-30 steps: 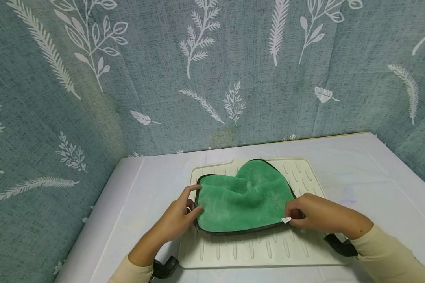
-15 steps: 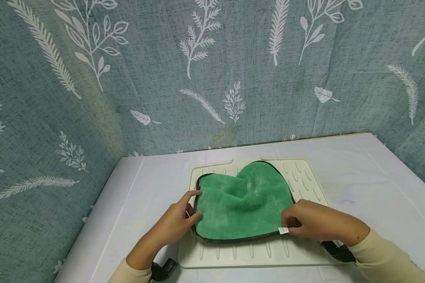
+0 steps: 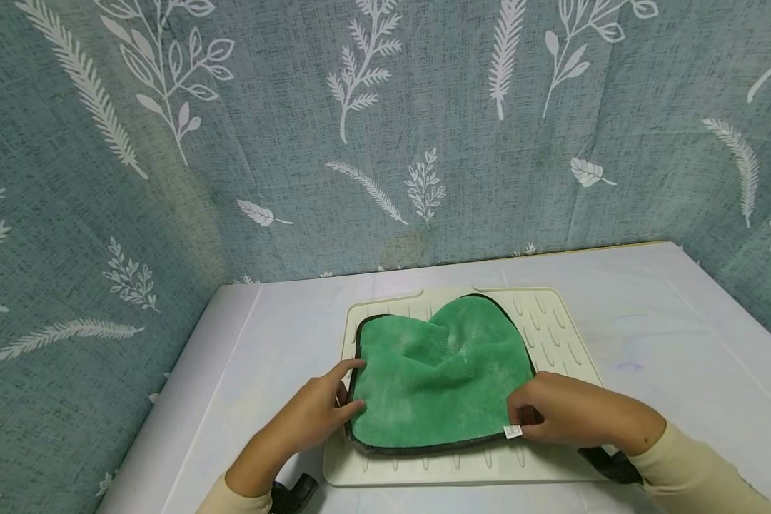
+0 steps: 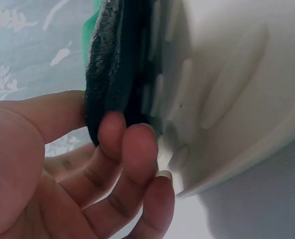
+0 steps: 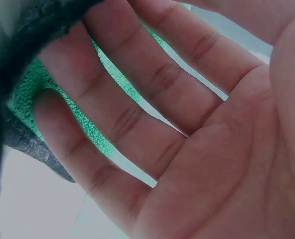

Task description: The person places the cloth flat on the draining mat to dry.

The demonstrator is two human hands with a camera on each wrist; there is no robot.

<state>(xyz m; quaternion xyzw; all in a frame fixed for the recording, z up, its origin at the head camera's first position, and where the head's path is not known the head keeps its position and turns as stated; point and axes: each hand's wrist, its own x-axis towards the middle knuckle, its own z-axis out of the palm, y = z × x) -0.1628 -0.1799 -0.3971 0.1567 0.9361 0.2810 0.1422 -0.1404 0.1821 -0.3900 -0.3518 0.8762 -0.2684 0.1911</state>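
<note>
A plush green cloth [image 3: 417,400] with a dark edging lies over the cream ridged mat [image 3: 562,335], creased and bunched toward its far side. My left hand [image 3: 315,410] grips its left edge. In the left wrist view, the thumb is on one side of the dark edge [image 4: 100,74] and the curled fingers on the other. At the near right corner, beside a small white tag [image 3: 512,432], my right hand [image 3: 562,414] pinches the cloth. The right wrist view shows this palm [image 5: 202,164] with green pile behind the fingers; the fingertips are partly hidden.
The mat rests on a white-covered table [image 3: 244,371]. A grey-green curtain with white leaf prints [image 3: 373,143] rises behind the table and along its sides. Black wrist devices [image 3: 292,492] sit beneath both forearms.
Both hands have drawn the cloth toward me across the mat. Its near edge is now closer to the mat's front edge, while its far side has barely shifted.
</note>
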